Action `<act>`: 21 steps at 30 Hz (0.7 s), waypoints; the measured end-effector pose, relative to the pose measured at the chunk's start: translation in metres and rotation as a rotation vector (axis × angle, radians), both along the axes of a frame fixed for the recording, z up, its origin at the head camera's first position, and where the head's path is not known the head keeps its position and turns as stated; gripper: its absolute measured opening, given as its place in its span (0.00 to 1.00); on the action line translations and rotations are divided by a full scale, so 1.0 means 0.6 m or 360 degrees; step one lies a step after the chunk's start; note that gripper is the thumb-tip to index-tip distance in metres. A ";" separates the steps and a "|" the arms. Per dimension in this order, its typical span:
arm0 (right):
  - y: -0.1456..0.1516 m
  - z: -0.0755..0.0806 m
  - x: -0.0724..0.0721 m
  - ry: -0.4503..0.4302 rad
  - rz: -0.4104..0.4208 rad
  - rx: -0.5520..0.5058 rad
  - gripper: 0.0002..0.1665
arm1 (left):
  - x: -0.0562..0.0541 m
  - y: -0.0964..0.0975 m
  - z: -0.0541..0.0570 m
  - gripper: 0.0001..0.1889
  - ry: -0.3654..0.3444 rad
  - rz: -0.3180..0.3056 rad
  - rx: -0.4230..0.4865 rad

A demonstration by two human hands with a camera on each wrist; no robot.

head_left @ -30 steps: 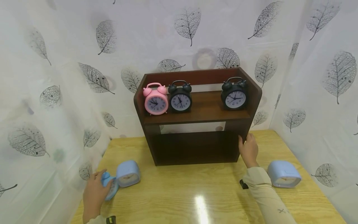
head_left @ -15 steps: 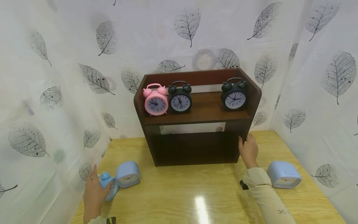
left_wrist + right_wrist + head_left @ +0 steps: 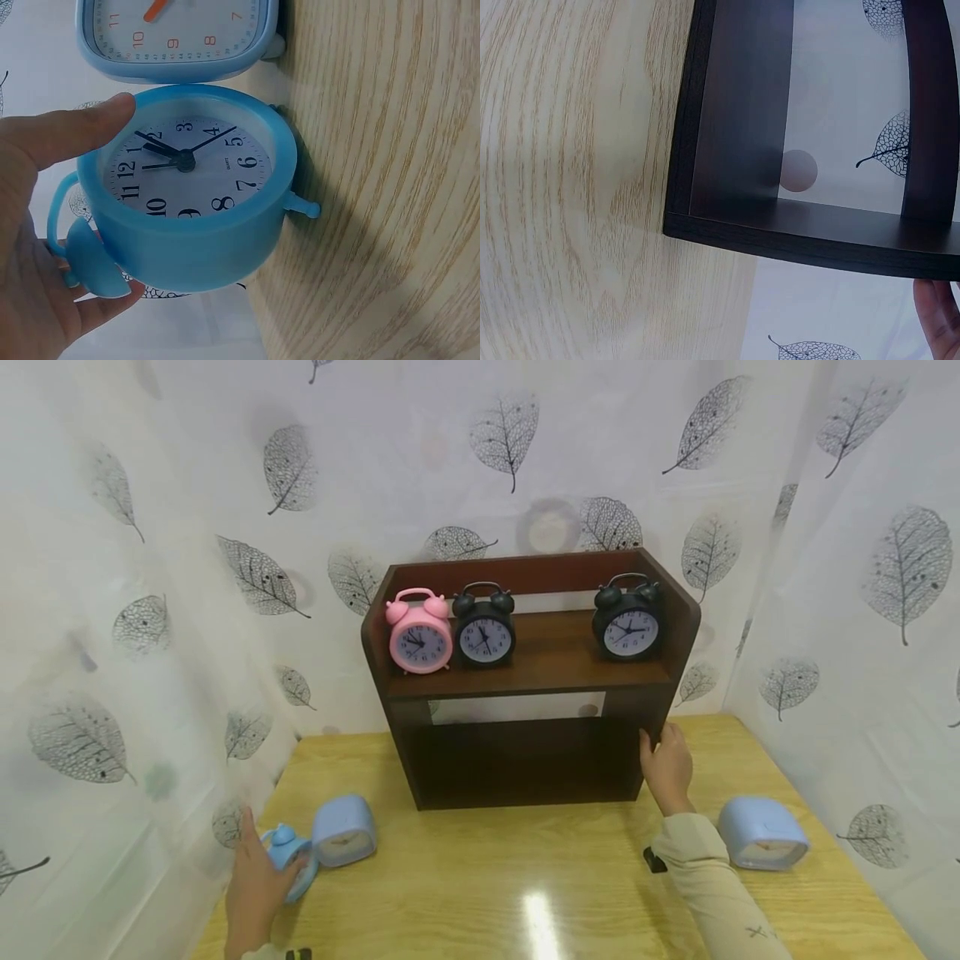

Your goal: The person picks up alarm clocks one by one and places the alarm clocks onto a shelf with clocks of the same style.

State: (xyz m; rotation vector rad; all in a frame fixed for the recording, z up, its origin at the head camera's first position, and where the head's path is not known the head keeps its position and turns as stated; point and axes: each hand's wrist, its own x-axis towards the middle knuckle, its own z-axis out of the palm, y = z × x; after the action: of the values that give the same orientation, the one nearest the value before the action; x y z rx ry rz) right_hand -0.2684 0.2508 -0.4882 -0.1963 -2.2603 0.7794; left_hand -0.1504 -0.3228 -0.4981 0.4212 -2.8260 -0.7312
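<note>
A light blue twin-bell alarm clock [image 3: 187, 247] stands on the table at the left. My left hand [image 3: 255, 889] is around it, thumb over the rim of its face, fingers lying straight behind the bell in both views. A blue square-faced clock [image 3: 343, 831] stands close beside it. At the right, my right hand [image 3: 667, 767] holds the side panel of a dark brown two-tier shelf [image 3: 528, 675], thumb at the front edge and fingers on the outer side. The right wrist view catches only some fingers [image 3: 931, 315] below that panel.
On the upper tier stand a pink alarm clock [image 3: 420, 647], a black one [image 3: 483, 639] next to it, and another black one [image 3: 628, 631] at the right end. A second blue square-faced clock [image 3: 763, 833] sits right of my sleeve. Leaf-patterned sheeting [image 3: 360, 443] surrounds the wooden table [image 3: 465, 877].
My left fingers, earlier curled over the top of the blue alarm clock, have straightened upward, and the thumb has moved further over its face. The right hand has stayed on the shelf.
</note>
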 end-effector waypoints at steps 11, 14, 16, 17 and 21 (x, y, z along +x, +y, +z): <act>0.001 0.000 0.000 -0.0025 -0.0013 -0.0017 0.14 | -0.004 -0.003 -0.004 0.65 -0.0051 0.0030 0.0024; 0.001 0.000 0.000 -0.0021 -0.0007 -0.0015 0.14 | -0.003 -0.001 -0.003 0.64 -0.0056 0.0049 0.0028; 0.001 0.000 0.000 -0.0012 0.0000 -0.0015 0.14 | -0.003 0.000 -0.002 0.65 -0.0059 0.0065 0.0023; 0.001 0.000 0.000 -0.0007 0.0004 -0.0015 0.14 | -0.003 0.000 -0.001 0.65 -0.0059 0.0072 0.0019; 0.002 -0.003 0.001 0.0004 0.0010 -0.0010 0.13 | -0.002 0.001 -0.003 0.64 -0.0031 0.0092 -0.0014</act>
State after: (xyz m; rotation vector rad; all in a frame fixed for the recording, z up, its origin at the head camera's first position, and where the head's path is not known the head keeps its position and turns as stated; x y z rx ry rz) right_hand -0.2679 0.2519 -0.4898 -0.1911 -2.2575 0.7895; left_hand -0.1519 -0.3225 -0.4996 0.5088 -2.8213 -0.7065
